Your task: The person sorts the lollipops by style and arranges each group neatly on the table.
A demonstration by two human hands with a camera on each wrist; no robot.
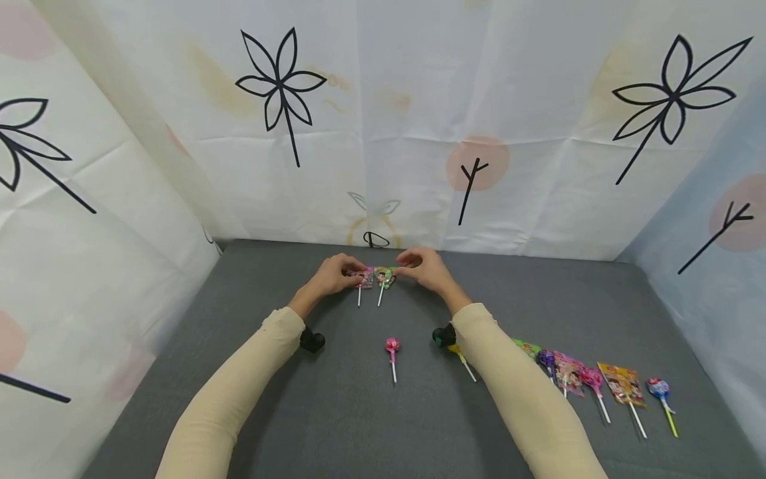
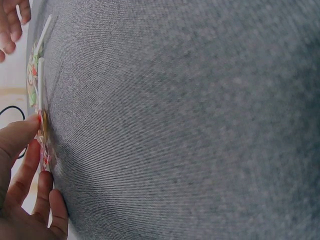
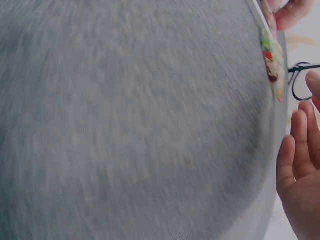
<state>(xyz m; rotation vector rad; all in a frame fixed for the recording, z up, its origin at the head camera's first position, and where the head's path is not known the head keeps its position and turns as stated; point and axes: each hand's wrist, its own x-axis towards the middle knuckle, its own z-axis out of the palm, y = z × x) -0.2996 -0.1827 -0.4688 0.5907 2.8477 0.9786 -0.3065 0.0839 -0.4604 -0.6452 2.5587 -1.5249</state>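
Left hand pinches the pink packet near the far edge of the grey table; thumb on the near face, fingertips round the outer side; packet sits at the fingertips, just right of the palm, its white stick pointing back toward the person. Right hand holds nothing; thumb and fingers stand apart, wide gap; left wrist view has it clear of the table.

Green packet lies between the hands, just right of the pink packet; it sits just left of the right fingertips, and the right wrist view shows a gap there; its white stick also points toward the person; can't tell whether the two packets touch.

Pink-red lollipop lies alone nearer the person, between the forearms, well apart from both hands, stick toward the person.

Right side, slanting row: yellow lollipop partly hidden at the right sleeve; then large green wrapper, part covered by the sleeve; purple lollipop; large pink wrapper; ribboned pink lollipop; orange packet; blue lollipop at the end; white patterned curtain behind the table.
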